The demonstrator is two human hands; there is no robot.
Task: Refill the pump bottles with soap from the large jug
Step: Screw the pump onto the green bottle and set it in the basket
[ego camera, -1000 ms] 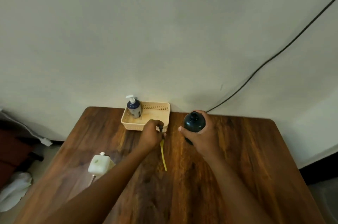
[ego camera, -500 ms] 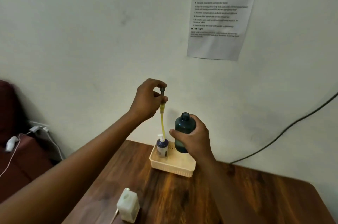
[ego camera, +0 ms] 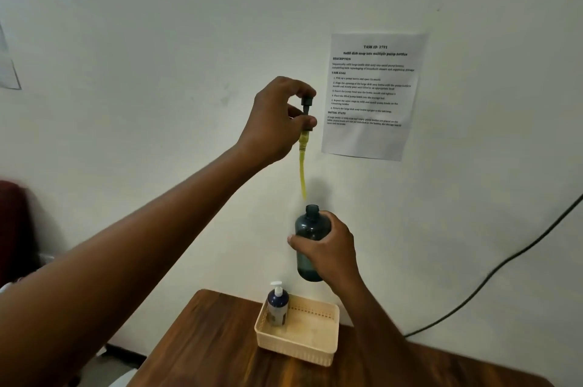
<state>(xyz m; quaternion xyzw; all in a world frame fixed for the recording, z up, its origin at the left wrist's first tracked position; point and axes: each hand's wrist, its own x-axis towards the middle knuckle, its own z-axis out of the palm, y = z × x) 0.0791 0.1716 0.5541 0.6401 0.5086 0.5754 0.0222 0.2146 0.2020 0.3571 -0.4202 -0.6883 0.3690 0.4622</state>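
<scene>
The left hand (ego camera: 277, 121) pinches a black pump head with a yellow dip tube (ego camera: 303, 146), tube tip hanging just above the open neck of the dark teal plastic bottle (ego camera: 310, 238), which the right hand (ego camera: 331, 252) grips at six o'clock below it. Reassembly appears under way; next, the tube must be lowered straight in and the head screwed tight.

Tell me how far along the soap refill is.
Done: one capped pump bottle stands in the basket. In hand: the right hand holds the open dark bottle while the left hand hangs the pump, its yellow tube just above the mouth. Left: insert and tighten it, then set this bottle in the basket.
</scene>
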